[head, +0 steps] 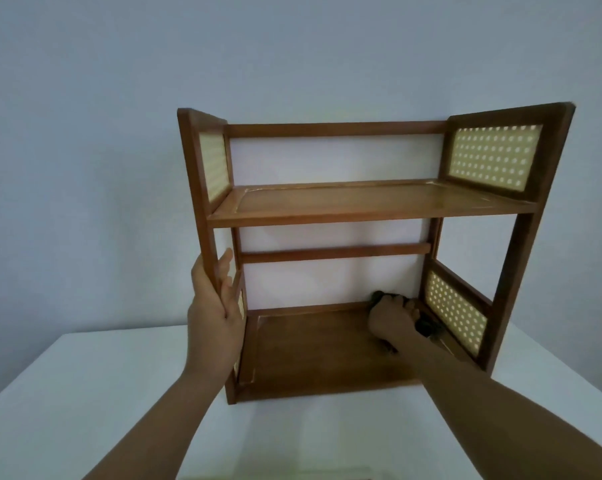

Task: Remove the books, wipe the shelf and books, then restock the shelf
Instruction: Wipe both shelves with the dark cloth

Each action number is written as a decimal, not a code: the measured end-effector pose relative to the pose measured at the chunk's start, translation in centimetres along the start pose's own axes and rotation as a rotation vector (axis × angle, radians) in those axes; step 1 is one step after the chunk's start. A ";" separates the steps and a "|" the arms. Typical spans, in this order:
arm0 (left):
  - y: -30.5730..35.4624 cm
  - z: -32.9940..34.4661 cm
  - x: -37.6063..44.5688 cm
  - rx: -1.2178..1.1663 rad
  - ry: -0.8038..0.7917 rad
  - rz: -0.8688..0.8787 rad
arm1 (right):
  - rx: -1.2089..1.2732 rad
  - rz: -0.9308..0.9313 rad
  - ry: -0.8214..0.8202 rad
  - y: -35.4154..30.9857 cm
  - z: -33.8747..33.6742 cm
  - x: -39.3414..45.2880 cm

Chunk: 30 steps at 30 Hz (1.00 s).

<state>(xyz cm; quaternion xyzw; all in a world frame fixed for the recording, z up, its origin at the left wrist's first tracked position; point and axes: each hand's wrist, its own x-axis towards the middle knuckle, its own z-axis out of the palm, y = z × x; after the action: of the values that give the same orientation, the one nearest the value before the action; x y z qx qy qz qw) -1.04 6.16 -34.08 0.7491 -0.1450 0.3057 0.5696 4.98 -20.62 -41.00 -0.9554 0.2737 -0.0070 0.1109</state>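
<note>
Head view. Wooden two-tier shelf point(361, 202) stands on the white table point(67, 393), against a pale wall point(292, 57). Both tiers hold no books; none are in view.

Left hand point(214, 306): wrapped round the front left upright of the shelf, just above the lower tier. Fingers point(225, 268) nearly straight and close together, lying along the inner face of the post; palm against the outer edge. Thumb hidden behind the post.

Right hand point(391, 318): reaches into the lower tier, at its back right corner. Fingers curled down and clamped on a dark cloth point(426, 327), pressing it onto the lower board. Cloth bunched; parts show beyond the knuckles toward the back rail and toward the right cane side panel point(455, 310), just beside it. Individual fingertips not resolvable in the shadow.

Upper tier bare; its cane side panels lit from behind.
</note>
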 end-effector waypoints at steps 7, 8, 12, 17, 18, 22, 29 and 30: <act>-0.2 -0.1 -0.1 0.008 -0.004 0.004 | -0.080 -0.688 -0.256 -13.1 2.6 -7.2; -0.2 -0.1 -0.1 0.005 -0.005 0.006 | -0.095 -0.716 -0.299 -14.1 2.5 -7.5; -0.1 0.0 -0.1 0.016 0.009 0.006 | -0.060 -0.750 -0.355 -13.2 1.5 -8.6; -0.3 0.1 -0.1 0.036 0.018 0.036 | -0.018 -0.930 -0.406 -7.9 1.3 -12.7; -0.4 0.0 -0.1 0.042 0.013 0.039 | 0.010 -0.938 -0.415 -6.7 1.0 -12.8; 0.0 -0.1 -0.2 0.078 0.002 0.023 | 0.060 -0.816 -0.393 -1.1 -1.6 -12.7; -0.1 -0.4 -0.1 0.069 -0.036 0.024 | -0.174 -0.295 -0.055 10.5 -4.0 -9.9; -0.1 -0.5 -0.1 0.070 -0.046 0.028 | -0.239 -0.269 -0.055 10.5 -3.9 -9.7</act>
<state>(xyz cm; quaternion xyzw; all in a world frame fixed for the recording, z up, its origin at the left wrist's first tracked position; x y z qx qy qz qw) -1.14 6.64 -34.15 0.7734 -0.1575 0.3012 0.5351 -9.01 -25.07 -39.01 -0.9896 0.1393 0.0370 0.0023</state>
